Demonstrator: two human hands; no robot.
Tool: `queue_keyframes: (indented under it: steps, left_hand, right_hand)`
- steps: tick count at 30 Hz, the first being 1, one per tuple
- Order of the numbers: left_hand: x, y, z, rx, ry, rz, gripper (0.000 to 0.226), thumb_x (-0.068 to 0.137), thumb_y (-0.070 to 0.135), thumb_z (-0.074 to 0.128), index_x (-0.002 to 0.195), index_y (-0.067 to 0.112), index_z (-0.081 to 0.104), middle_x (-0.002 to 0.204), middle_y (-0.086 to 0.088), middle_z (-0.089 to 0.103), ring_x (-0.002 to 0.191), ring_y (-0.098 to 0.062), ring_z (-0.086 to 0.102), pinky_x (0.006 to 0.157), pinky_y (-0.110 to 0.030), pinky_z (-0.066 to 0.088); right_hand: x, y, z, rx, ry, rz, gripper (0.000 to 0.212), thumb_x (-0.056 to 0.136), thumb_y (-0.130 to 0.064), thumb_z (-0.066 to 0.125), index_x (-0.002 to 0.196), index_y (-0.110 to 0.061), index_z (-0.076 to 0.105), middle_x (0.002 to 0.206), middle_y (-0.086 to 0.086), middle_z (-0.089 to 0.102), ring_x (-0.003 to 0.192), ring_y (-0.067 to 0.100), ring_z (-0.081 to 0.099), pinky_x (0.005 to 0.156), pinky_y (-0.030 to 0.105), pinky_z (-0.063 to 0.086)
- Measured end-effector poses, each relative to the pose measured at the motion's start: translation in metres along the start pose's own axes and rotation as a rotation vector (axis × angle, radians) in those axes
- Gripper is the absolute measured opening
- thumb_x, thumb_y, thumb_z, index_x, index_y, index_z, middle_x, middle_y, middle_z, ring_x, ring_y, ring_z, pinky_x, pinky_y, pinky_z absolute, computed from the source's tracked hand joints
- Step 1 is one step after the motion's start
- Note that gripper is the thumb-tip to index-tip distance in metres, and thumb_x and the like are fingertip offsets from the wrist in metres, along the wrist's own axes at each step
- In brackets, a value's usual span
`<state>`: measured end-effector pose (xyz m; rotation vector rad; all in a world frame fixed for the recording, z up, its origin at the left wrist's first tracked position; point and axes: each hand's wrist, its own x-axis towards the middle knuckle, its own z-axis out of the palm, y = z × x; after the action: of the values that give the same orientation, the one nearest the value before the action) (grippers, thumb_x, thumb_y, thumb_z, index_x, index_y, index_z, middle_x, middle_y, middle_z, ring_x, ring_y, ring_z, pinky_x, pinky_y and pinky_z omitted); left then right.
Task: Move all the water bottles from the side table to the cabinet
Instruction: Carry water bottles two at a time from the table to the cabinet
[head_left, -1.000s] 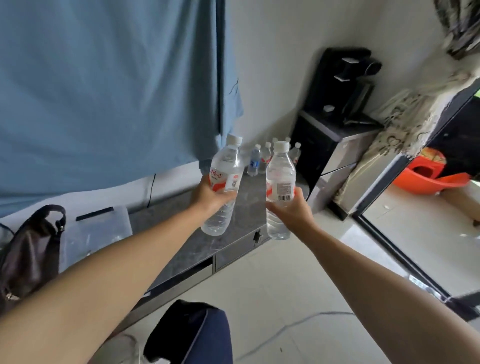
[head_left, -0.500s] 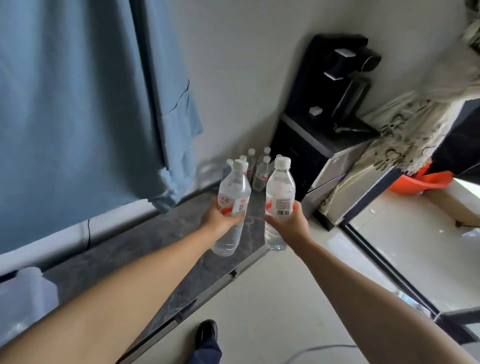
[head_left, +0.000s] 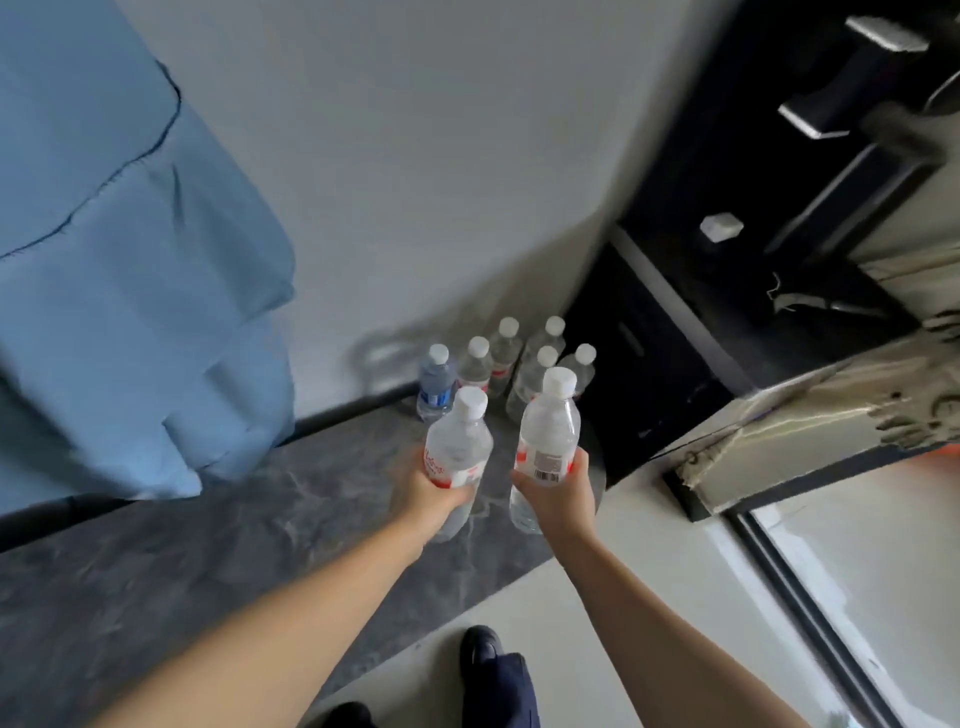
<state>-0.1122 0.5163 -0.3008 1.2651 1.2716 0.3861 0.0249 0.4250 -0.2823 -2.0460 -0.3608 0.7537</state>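
My left hand (head_left: 428, 493) grips a clear water bottle (head_left: 460, 447) with a white cap and a red-and-white label. My right hand (head_left: 561, 491) grips a second clear bottle (head_left: 549, 434) whose label shows a barcode. Both bottles are upright, side by side, held above the right end of the grey marbled cabinet top (head_left: 234, 545). Just beyond them, several water bottles (head_left: 511, 364) stand grouped on the cabinet top against the wall; the leftmost one (head_left: 435, 387) has a blue label.
A blue curtain (head_left: 119, 291) hangs at the left over the cabinet's back. A black appliance unit (head_left: 727, 291) stands right of the bottle group. Pale floor (head_left: 649, 519), a sliding door track (head_left: 810, 597) and my dark shoe (head_left: 485, 657) lie below.
I have walked closer to the cabinet's right end. Both hands carried their bottles forward and lower, nearer the group of bottles by the wall. The view has tilted down.
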Motion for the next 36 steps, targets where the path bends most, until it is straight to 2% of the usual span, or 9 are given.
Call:
queue_keyframes:
  steps: [3, 8, 13, 17, 20, 24, 28, 32, 36]
  left_hand:
    - [0.052, -0.015, 0.030, -0.043, 0.039, -0.005, 0.055, 0.063, 0.029, 0.086, 0.110, 0.029, 0.058, 0.101, 0.006, 0.070, 0.095, -0.016, 0.066, 0.087, -0.038, 0.054]
    - [0.133, -0.043, 0.063, -0.059, 0.181, 0.055, 0.046, 0.061, 0.028, 0.088, 0.095, 0.038, 0.058, 0.086, 0.018, 0.068, 0.074, 0.008, 0.064, 0.056, -0.003, 0.043]
    - [0.180, -0.068, 0.077, -0.036, 0.245, 0.129, 0.054, 0.066, 0.025, 0.085, 0.113, 0.021, 0.058, 0.099, 0.007, 0.067, 0.086, -0.007, 0.063, 0.070, -0.019, 0.046]
    - [0.197, -0.080, 0.087, -0.057, 0.270, 0.290, 0.046, 0.068, 0.007, 0.083, 0.095, 0.037, 0.062, 0.082, 0.012, 0.069, 0.074, 0.007, 0.063, 0.063, -0.008, 0.048]
    - [0.206, -0.082, 0.093, -0.061, 0.319, 0.366, 0.052, 0.067, 0.007, 0.083, 0.101, 0.037, 0.059, 0.094, 0.021, 0.068, 0.092, 0.007, 0.063, 0.077, -0.008, 0.048]
    - [0.214, -0.081, 0.100, -0.146, 0.289, 0.309, 0.055, 0.070, 0.012, 0.082, 0.118, 0.015, 0.056, 0.114, -0.005, 0.063, 0.109, -0.013, 0.061, 0.094, -0.028, 0.051]
    - [0.214, -0.071, 0.095, -0.068, 0.241, 0.354, 0.061, 0.070, 0.005, 0.081, 0.110, 0.040, 0.051, 0.109, 0.016, 0.061, 0.104, 0.007, 0.059, 0.087, -0.007, 0.044]
    - [0.208, -0.065, 0.086, 0.000, 0.158, 0.235, 0.057, 0.068, 0.004, 0.081, 0.119, 0.008, 0.056, 0.116, -0.007, 0.065, 0.109, -0.018, 0.061, 0.093, -0.034, 0.051]
    - [0.173, -0.060, 0.071, 0.146, 0.141, 0.063, 0.071, 0.074, 0.011, 0.078, 0.134, 0.005, 0.041, 0.122, -0.003, 0.054, 0.114, -0.018, 0.053, 0.086, -0.007, 0.037]
  right_hand:
    - [0.060, 0.017, 0.027, 0.019, -0.060, 0.014, 0.063, 0.068, -0.027, 0.082, 0.112, -0.040, 0.039, 0.099, -0.018, 0.061, 0.089, 0.006, 0.061, 0.061, 0.016, 0.042]
    - [0.149, 0.043, 0.080, 0.042, -0.108, -0.003, 0.063, 0.068, -0.033, 0.084, 0.114, -0.037, 0.041, 0.107, -0.011, 0.063, 0.098, 0.014, 0.062, 0.082, 0.030, 0.047]
    - [0.199, 0.064, 0.114, 0.007, -0.156, -0.069, 0.066, 0.073, -0.031, 0.079, 0.128, -0.036, 0.043, 0.120, -0.011, 0.062, 0.107, 0.013, 0.058, 0.084, 0.027, 0.041]
    - [0.212, 0.081, 0.126, -0.015, -0.121, -0.074, 0.072, 0.076, -0.027, 0.076, 0.137, -0.034, 0.039, 0.132, -0.005, 0.059, 0.118, 0.018, 0.055, 0.091, 0.030, 0.043]
    - [0.216, 0.092, 0.127, -0.042, -0.104, -0.089, 0.068, 0.080, -0.026, 0.074, 0.138, -0.029, 0.038, 0.135, -0.002, 0.056, 0.123, 0.021, 0.053, 0.098, 0.036, 0.045]
    - [0.221, 0.093, 0.122, -0.061, -0.128, -0.088, 0.072, 0.086, -0.026, 0.070, 0.145, -0.031, 0.030, 0.144, -0.002, 0.049, 0.130, 0.019, 0.048, 0.105, 0.040, 0.042]
    - [0.222, 0.083, 0.116, -0.153, -0.181, -0.074, 0.077, 0.087, -0.018, 0.067, 0.150, -0.027, 0.024, 0.146, 0.001, 0.046, 0.131, 0.024, 0.047, 0.105, 0.041, 0.043]
    - [0.211, 0.070, 0.109, -0.208, -0.224, -0.026, 0.074, 0.088, -0.018, 0.064, 0.149, -0.023, 0.023, 0.145, 0.005, 0.046, 0.130, 0.028, 0.048, 0.103, 0.040, 0.044]
    - [0.185, 0.055, 0.099, -0.258, -0.266, 0.204, 0.074, 0.087, -0.016, 0.059, 0.149, -0.013, 0.019, 0.142, 0.014, 0.047, 0.123, 0.035, 0.052, 0.096, 0.042, 0.046]
